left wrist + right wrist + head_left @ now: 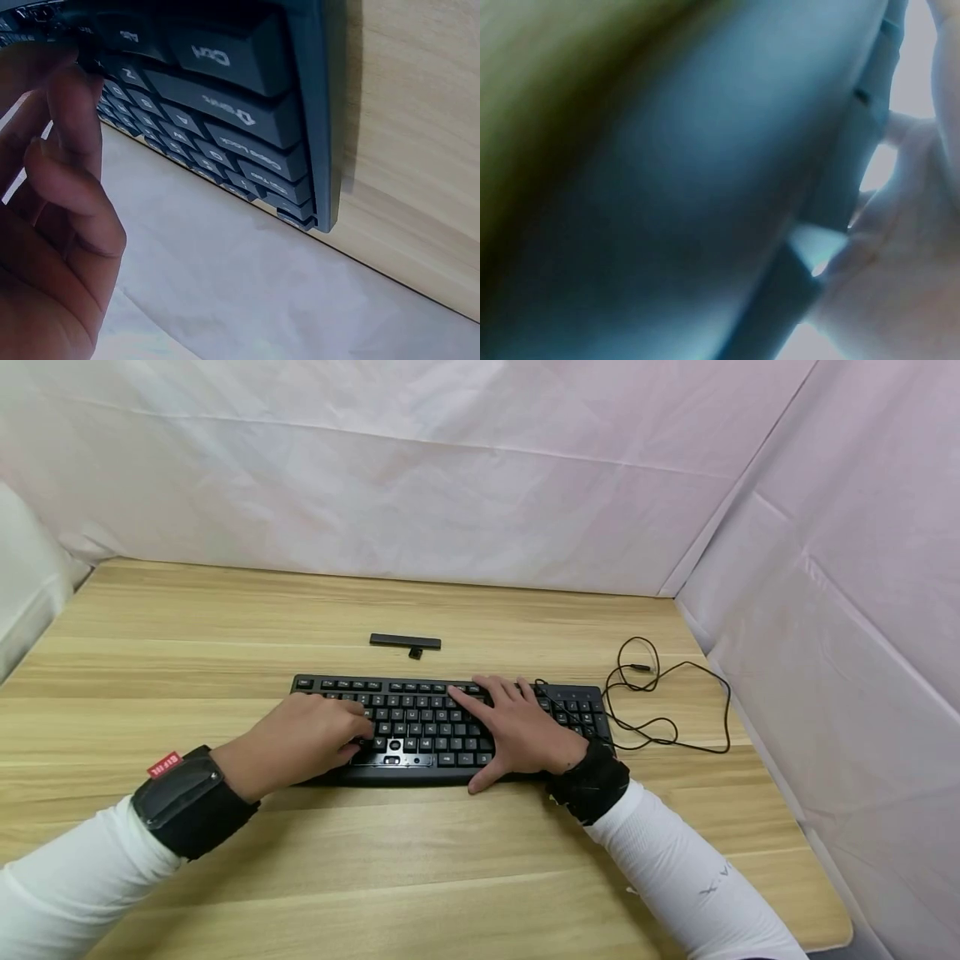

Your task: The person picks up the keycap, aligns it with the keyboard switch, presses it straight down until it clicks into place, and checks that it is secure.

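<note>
Apparently midway through work on the keys of a black keyboard [429, 717], set lengthwise across the middle of the bench [375, 868]. Lying loose just behind it: a space bar [405, 642] and a small key [416, 653], close together, apparently matching a bare slot [392, 761] in the bottom row and a gap [395, 745] just above. So off, at least those two; in place, most of the rest; coming off or going back on, hard to say. Hands apart: left hand [318, 731] bent over the lower left keys, fingers curled, pinching or merely touching, cannot tell; right hand [525, 731] spread over the right part. Farther right, a thin cable [701, 748] in loose loops; around the pale wood, wrinkled white cloth walls [420, 477]
</note>
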A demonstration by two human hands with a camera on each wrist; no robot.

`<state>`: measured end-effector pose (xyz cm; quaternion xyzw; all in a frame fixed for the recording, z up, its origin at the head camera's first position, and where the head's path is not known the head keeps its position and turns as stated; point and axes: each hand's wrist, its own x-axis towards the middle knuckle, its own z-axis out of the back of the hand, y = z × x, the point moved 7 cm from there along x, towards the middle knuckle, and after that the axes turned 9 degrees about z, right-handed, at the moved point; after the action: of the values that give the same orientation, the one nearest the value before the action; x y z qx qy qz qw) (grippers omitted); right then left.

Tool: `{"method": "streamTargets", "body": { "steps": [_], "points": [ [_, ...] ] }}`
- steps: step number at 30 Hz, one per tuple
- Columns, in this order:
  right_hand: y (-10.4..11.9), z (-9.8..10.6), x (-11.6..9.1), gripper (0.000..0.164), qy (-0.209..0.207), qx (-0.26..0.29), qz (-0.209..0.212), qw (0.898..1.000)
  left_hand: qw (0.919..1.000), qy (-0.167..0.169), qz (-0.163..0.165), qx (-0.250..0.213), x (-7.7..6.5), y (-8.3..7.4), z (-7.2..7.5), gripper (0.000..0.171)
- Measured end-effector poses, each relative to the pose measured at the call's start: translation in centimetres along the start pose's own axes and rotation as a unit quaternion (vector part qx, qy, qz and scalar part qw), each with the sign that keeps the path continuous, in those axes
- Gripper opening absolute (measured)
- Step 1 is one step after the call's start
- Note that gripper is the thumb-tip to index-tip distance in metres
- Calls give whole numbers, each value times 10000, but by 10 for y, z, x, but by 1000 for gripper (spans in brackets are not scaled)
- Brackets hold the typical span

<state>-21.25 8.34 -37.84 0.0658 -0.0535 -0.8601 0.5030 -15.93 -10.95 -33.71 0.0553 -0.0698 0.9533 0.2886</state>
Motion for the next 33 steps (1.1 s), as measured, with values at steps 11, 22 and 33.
{"method": "streamTargets", "body": {
  "steps": [11, 22, 33],
  "points": [
    [0, 1, 1, 129, -53, 9, -6, 10000, 9999, -45, 100, -133, -3, -1, -3, 9],
    [-1, 1, -2, 129, -67, 51, -2, 10000, 9997, -220, -120, 72, -4, -6, -10, 16],
    [0, 0, 1, 129, -39, 16, 3, 10000, 9990, -187, 193, -363, -7, 4, -6, 6]
  ]
}}
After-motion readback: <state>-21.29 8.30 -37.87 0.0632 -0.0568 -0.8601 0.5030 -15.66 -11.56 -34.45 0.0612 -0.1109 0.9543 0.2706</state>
